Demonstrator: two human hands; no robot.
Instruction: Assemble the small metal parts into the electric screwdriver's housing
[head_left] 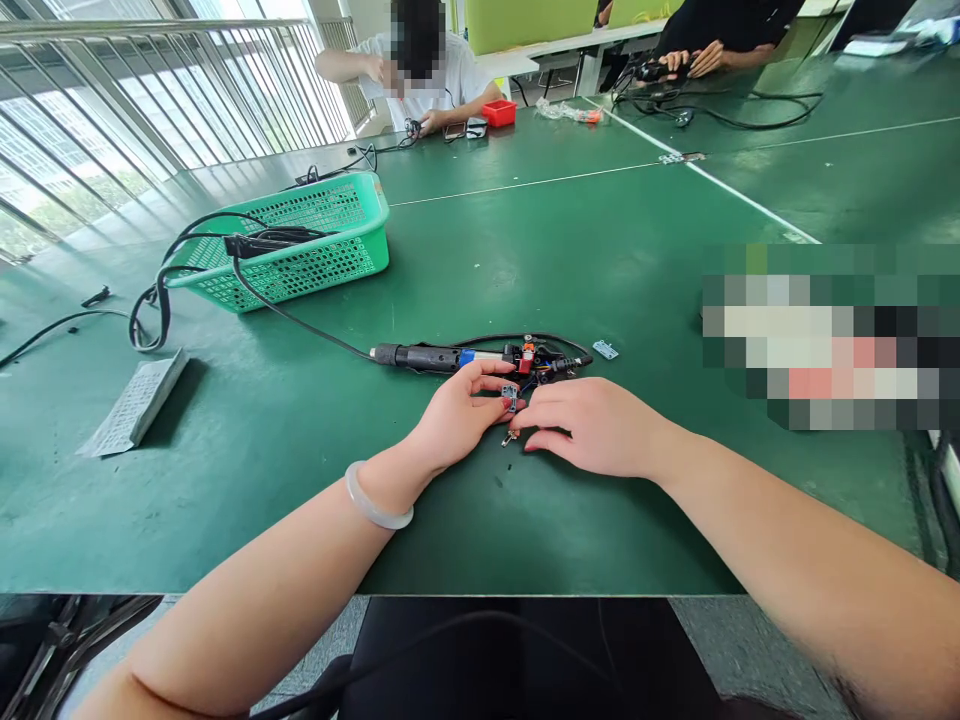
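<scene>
My left hand (459, 415) pinches a small grey slotted part (510, 393) between thumb and fingers. Close on its right, my right hand (592, 425) has its fingers bent toward that part; whether they grip anything is hidden. A small metal-coloured piece (511, 438) lies on the table by the right fingertips. Just beyond both hands rests a black cylindrical tool (420, 358) with a blue band and a cable. At its right end sit a red part (527, 356) and a tangle of dark pieces. Another grey slotted part (604, 350) lies farther right.
On the green table (300, 520), a green basket (360, 245) holds black cables at the back left. A paper-covered block (142, 405) lies left. Two people work across the table, near a red tray (499, 112) and black cables (750, 110). The right side is pixelated.
</scene>
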